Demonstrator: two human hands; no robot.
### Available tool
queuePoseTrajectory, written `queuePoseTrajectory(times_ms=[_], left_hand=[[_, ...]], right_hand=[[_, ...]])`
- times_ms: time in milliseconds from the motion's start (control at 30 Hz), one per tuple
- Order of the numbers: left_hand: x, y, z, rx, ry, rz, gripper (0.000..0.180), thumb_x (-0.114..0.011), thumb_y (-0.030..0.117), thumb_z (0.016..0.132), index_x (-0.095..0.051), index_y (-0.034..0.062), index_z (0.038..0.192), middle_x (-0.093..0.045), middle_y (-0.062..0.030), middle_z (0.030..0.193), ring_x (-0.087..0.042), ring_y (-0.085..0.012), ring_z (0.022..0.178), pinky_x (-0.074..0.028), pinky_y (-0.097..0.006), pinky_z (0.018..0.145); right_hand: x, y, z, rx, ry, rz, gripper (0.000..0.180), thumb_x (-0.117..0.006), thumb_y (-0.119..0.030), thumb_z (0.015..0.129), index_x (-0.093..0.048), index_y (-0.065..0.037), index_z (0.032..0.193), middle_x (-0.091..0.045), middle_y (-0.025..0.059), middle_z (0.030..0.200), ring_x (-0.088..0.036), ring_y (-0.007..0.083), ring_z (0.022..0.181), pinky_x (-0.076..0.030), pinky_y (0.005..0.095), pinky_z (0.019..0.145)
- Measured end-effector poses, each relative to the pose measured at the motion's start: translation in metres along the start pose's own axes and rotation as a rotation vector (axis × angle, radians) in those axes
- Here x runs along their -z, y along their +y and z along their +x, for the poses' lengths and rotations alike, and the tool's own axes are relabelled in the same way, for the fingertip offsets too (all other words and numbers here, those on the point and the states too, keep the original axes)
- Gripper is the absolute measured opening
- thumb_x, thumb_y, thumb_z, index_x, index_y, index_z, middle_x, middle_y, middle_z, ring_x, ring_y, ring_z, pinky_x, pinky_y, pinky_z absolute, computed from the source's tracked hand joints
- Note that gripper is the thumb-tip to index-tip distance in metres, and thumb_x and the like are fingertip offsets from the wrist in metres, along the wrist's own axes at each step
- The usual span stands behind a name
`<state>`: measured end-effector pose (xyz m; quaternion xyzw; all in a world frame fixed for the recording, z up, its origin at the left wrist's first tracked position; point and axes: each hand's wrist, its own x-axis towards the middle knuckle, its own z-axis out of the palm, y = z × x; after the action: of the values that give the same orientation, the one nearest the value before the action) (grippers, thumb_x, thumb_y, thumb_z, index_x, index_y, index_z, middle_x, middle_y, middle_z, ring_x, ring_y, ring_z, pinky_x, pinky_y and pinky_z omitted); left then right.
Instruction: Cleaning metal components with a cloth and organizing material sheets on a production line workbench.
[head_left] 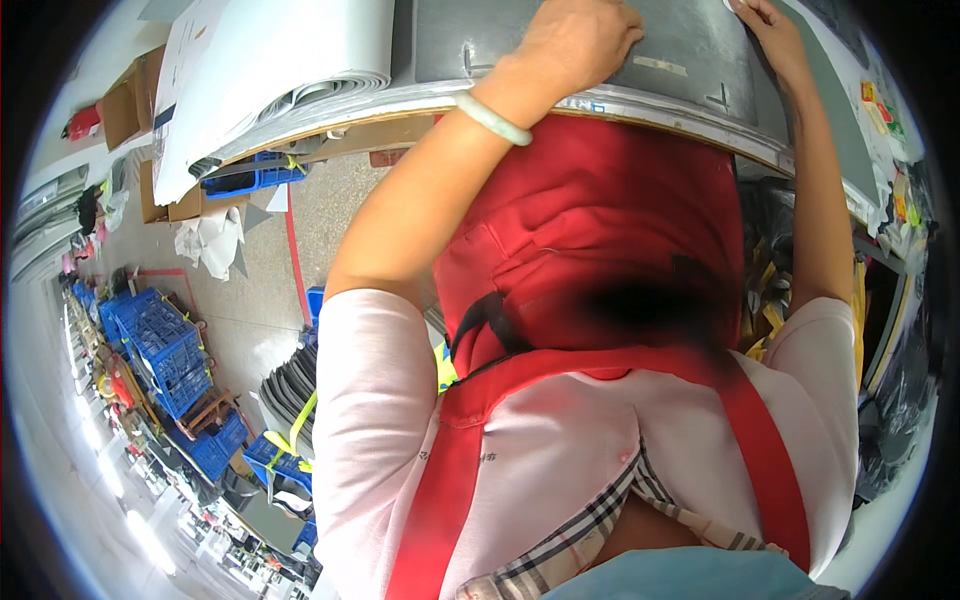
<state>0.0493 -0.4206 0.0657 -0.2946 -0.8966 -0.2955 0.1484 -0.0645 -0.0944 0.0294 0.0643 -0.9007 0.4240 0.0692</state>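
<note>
At the top edge, a dark grey sheet (690,90) lies on the worktable, with black corner marks and a pale tape strip (660,66) on it. My left hand (585,40), below a pale green bangle (493,118) on the forearm, is over the sheet just left of the tape strip. Its fingers are curled closed; whatever they hold is hidden. Near the sheet's far right part, my right hand (775,35) has its fingers closed at a small white thing (733,4), which the picture's edge cuts off, so its kind is unclear.
White sheet material (300,50), rolled at its near edge, lies on the table's left. A red apron (600,220) covers my front against the table edge. Blue crates (165,350) stand on the floor at left. Dark plastic bags (900,420) are at right.
</note>
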Motion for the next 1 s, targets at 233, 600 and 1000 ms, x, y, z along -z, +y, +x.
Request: queuePoseTrajectory(times_ms=[233, 600, 1000], left_hand=[[-0.025, -0.007, 0.002, -0.035, 0.049, 0.086, 0.012, -0.066, 0.019, 0.094, -0.071, 0.0078, 0.097, -0.066, -0.0137, 0.094, -0.066, -0.036, 0.092, -0.053, -0.047, 0.084], [-0.012, 0.008, 0.005, 0.104, -0.127, 0.203, 0.031, -0.059, 0.021, 0.1, -0.069, 0.0113, 0.127, -0.06, -0.0152, 0.136, -0.049, -0.0382, 0.135, -0.031, -0.067, 0.114], [-0.014, 0.004, -0.001, 0.112, -0.108, 0.209, 0.03, -0.059, 0.022, 0.101, -0.069, 0.0117, 0.127, -0.06, -0.014, 0.137, -0.05, -0.0365, 0.136, -0.032, -0.067, 0.114]], right_hand=[[0.003, -0.033, -0.039, -0.082, 0.098, 0.121, 0.02, -0.067, -0.022, 0.097, -0.072, -0.003, 0.099, -0.066, 0.0004, 0.081, -0.057, 0.0089, 0.076, -0.048, 0.0276, 0.071], [0.007, -0.094, -0.14, 0.056, -0.239, -0.13, 0.023, -0.067, -0.025, 0.098, -0.072, -0.002, 0.099, -0.068, 0.0167, 0.089, -0.066, 0.0313, 0.079, -0.051, 0.0393, 0.072], [0.006, -0.095, -0.141, -0.143, -0.255, -0.225, 0.021, -0.067, -0.024, 0.096, -0.066, -0.003, 0.099, -0.064, 0.0144, 0.078, -0.063, 0.0279, 0.07, -0.049, 0.0402, 0.066]])
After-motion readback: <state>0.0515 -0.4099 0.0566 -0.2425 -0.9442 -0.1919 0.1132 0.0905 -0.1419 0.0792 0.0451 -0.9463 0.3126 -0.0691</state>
